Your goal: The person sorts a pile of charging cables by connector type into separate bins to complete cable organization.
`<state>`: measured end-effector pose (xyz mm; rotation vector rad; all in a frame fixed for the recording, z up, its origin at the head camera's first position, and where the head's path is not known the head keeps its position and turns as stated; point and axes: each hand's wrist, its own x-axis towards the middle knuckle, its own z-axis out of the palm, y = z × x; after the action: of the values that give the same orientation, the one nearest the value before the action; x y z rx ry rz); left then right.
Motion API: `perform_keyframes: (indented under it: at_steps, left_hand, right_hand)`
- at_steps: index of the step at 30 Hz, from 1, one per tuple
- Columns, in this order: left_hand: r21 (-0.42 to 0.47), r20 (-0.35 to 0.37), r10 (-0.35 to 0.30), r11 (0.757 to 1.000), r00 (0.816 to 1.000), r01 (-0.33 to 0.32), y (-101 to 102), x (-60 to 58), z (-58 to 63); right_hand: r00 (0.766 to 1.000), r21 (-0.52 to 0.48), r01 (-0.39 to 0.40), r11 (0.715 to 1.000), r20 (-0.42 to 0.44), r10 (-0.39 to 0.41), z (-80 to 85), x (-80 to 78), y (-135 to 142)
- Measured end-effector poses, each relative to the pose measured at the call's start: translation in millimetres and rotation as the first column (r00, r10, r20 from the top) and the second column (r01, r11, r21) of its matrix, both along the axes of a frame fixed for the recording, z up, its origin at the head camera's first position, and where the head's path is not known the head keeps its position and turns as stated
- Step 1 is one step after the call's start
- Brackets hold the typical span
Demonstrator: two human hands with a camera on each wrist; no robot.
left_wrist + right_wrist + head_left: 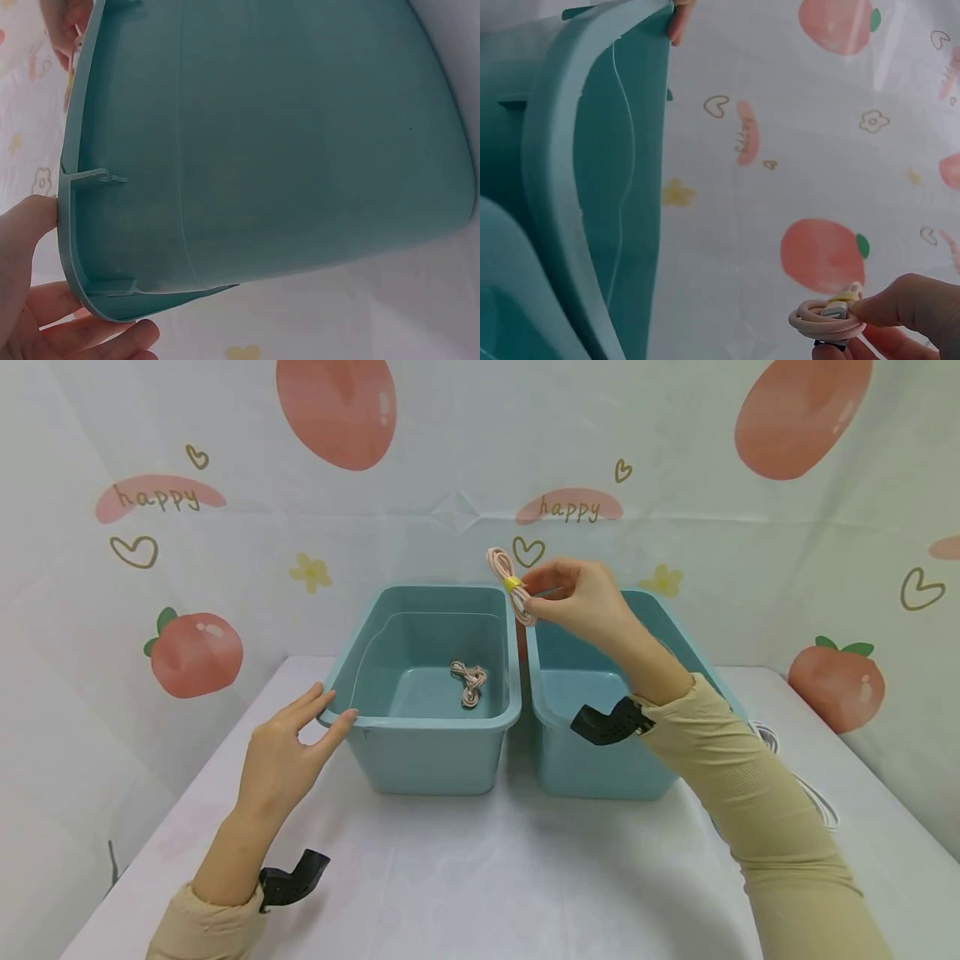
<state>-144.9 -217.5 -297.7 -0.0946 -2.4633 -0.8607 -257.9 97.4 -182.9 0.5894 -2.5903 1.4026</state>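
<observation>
Between thumb and fingers, my right hand (588, 602) pinches a coiled pink cable (501, 564), bound with a yellow tie, above the gap between two blue-green bins. A pale plug shows amid the coils of that cable (826, 319) in the right wrist view. My left hand (281, 756) holds the front left corner of the left bin (427, 756), thumb on the front rim and fingers at the side. In the left wrist view, the left hand's fingers (112, 341) reach round the rim's corner. Another bundled pinkish cable (470, 683) lies on the left bin's floor.
The right bin (600, 768) stands beside the left one, partly hidden by my right arm. White cables (817, 802) lie on the white-covered table (450, 877) right of it. A printed curtain (450, 468) hangs behind the bins.
</observation>
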Motion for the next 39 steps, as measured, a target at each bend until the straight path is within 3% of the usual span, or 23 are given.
perform_keyframes:
  at_steps: [15,22,39]
  left_hand:
    - [-0.002,0.005,0.001,1.000,1.000,-0.001,1,-0.4,1.1]
    - [-0.005,0.009,0.002,1.000,1.000,-0.002,1,-0.4,0.9]
    - [-0.003,0.009,0.009,1.000,1.000,-0.009,0,-0.2,0.7]
  right_hand:
    - [0.998,-0.084,-0.027,0.996,0.057,0.032,5.4,-24.6,-40]
    - [0.989,-0.135,-0.022,0.991,0.144,0.042,-1.9,-34.5,-57]
    - [0.963,-0.196,-0.003,0.981,0.262,0.055,-21.0,-55.5,-93]
